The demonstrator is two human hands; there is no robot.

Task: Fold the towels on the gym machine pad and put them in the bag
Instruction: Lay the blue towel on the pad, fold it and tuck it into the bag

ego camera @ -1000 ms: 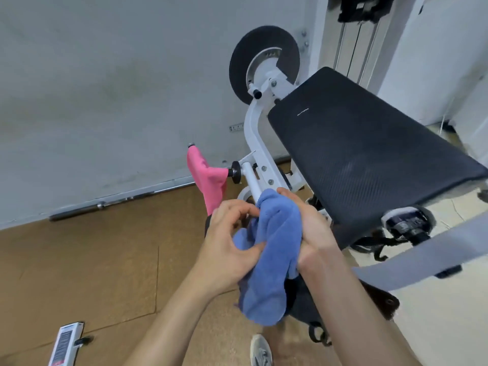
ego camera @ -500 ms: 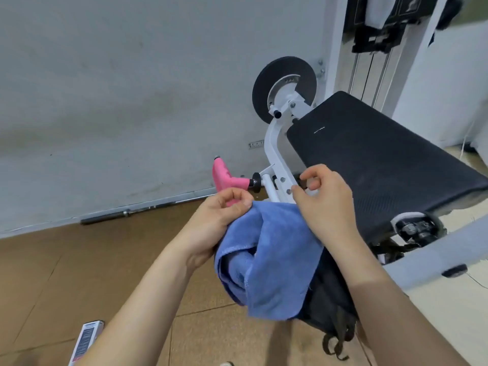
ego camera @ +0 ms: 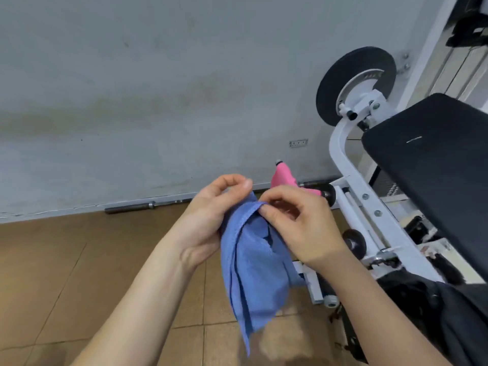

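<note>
A blue towel (ego camera: 250,270) hangs in loose folds in front of me, held at its top edge by both hands. My left hand (ego camera: 211,220) pinches the upper left corner between thumb and fingers. My right hand (ego camera: 298,228) pinches the top edge just to the right. The black gym machine pad (ego camera: 433,175) lies bare at the right, apart from the towel. A pink towel (ego camera: 284,178) hangs on a machine handle behind my hands. The black bag (ego camera: 433,305) sits low at the right, under my right forearm.
The white machine frame (ego camera: 351,175) with a black weight plate (ego camera: 356,83) stands at the right. A steel bar (ego camera: 148,206) lies along the wall base. Brown floor tiles (ego camera: 66,273) stretch to the left below a grey wall.
My view has swung left, so the pad sits further right. Both hands came together at the top edge of the blue towel, which now hangs narrower and longer.
</note>
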